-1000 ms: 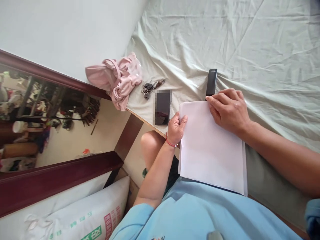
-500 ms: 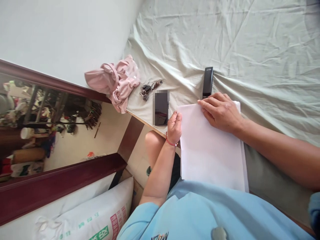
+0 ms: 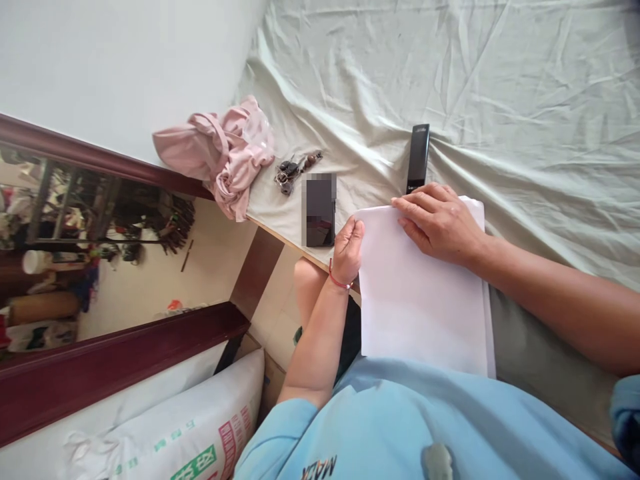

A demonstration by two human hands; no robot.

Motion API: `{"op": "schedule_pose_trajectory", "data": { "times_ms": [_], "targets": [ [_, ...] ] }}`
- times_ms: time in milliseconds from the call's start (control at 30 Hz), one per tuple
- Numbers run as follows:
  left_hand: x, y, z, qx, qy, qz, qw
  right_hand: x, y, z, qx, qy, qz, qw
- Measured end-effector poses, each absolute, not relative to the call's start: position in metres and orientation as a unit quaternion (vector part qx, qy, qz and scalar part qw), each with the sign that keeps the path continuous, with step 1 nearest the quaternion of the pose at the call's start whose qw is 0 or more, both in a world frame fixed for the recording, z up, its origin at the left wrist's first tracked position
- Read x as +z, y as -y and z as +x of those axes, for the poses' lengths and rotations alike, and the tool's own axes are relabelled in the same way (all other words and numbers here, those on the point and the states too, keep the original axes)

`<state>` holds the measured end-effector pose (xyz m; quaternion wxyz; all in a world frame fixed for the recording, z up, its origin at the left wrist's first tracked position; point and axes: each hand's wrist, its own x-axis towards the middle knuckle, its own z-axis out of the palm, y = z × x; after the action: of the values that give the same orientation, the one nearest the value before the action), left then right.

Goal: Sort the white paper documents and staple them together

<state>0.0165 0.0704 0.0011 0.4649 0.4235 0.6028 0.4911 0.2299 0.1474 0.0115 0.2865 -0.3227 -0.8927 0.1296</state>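
White paper sheets, seemingly stacked or folded with a second edge showing on the right, lie at the near side of the cloth-covered surface against my blue shirt. My left hand is closed on their far left corner, thumb on top, a red string bracelet on the wrist. Across the far edge lies my right hand, fingers stretched over the paper and pointing left; its fingertips touch the edge. Just beyond it a black stapler-like object stands on the cloth, its near end by my fingers.
Left of the paper is a dark phone, partly blurred out, with a bunch of keys behind it. A pink cloth bag sits at the corner by the mirror. Below, a white printed sack leans near the floor.
The view has shifted a little, so the phone, keys and pink bag appear slightly farther left. Both hands keep nearly the same place on the paper.
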Motion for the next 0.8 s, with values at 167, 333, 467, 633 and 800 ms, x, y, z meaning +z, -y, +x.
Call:
{"op": "schedule_pose_trajectory", "data": {
  "times_ms": [167, 333, 467, 633, 800],
  "targets": [
    [0.006, -0.073, 0.02, 0.482, -0.603, 0.455, 0.443, 0.014, -0.148, 0.231, 0.155, 0.896, -0.312, 0.273],
    [0.01, -0.074, 0.024, 0.476, -0.619, 0.474, 0.407, 0.011, -0.146, 0.228, 0.142, 0.886, -0.315, 0.309],
    [0.012, -0.074, 0.025, 0.459, -0.623, 0.501, 0.388, 0.009, -0.143, 0.226, 0.12, 0.902, -0.288, 0.299],
    [0.006, -0.073, 0.022, 0.471, -0.629, 0.508, 0.354, 0.013, -0.151, 0.234, 0.12, 0.879, -0.375, 0.27],
    [0.005, -0.074, 0.016, 0.473, -0.623, 0.491, 0.384, 0.011, -0.163, 0.241, 0.137, 0.864, -0.401, 0.27]
  ]
}}
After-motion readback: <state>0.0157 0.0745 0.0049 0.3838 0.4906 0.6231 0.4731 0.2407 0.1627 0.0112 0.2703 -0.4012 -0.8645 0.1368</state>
